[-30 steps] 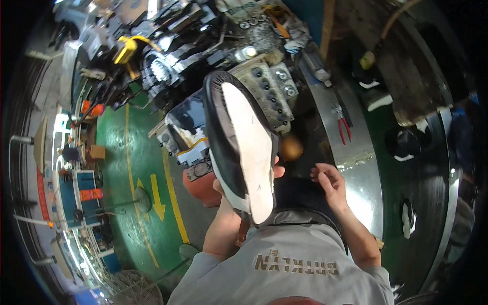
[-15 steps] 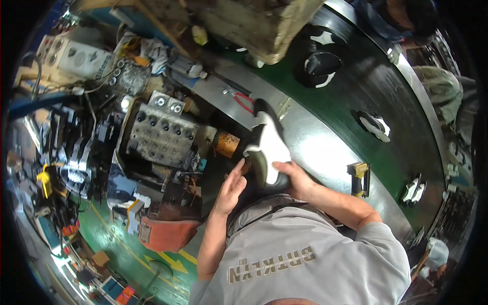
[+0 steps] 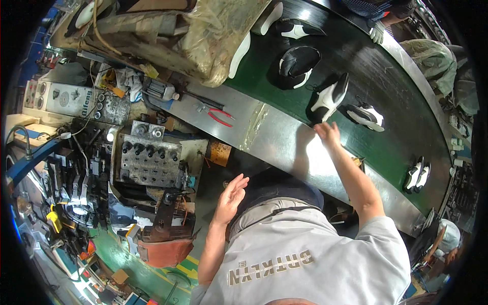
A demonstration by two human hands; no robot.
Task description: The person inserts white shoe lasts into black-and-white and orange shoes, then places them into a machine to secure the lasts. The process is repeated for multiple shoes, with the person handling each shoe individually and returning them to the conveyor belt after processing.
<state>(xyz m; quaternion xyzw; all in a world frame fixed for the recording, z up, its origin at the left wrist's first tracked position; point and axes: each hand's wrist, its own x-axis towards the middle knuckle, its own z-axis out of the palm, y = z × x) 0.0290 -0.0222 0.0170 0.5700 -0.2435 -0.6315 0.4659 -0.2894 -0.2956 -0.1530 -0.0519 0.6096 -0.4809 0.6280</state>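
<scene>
A black and white shoe (image 3: 330, 97) lies on the dark green conveyor belt, up and to the right of centre. My right hand (image 3: 329, 135) reaches out to its near end, fingers stretched out and not wrapped round it; whether the fingertips still touch the shoe I cannot tell. Beside the machine, my left hand (image 3: 232, 201) hovers in front of my body with its fingers spread and nothing in it.
Several more shoes ride on the belt, among them one white and black shoe (image 3: 367, 117) and a pair (image 3: 417, 175). Red-handled pliers (image 3: 220, 116) lie on the metal ledge (image 3: 284, 133). At left stands a machine with a knobbed metal block (image 3: 150, 158). A gloved person (image 3: 377, 31) works across the belt.
The shoe has gone from my right hand in front of me to the belt, up and right. My right arm has stretched out after it. My left hand stays near its place.
</scene>
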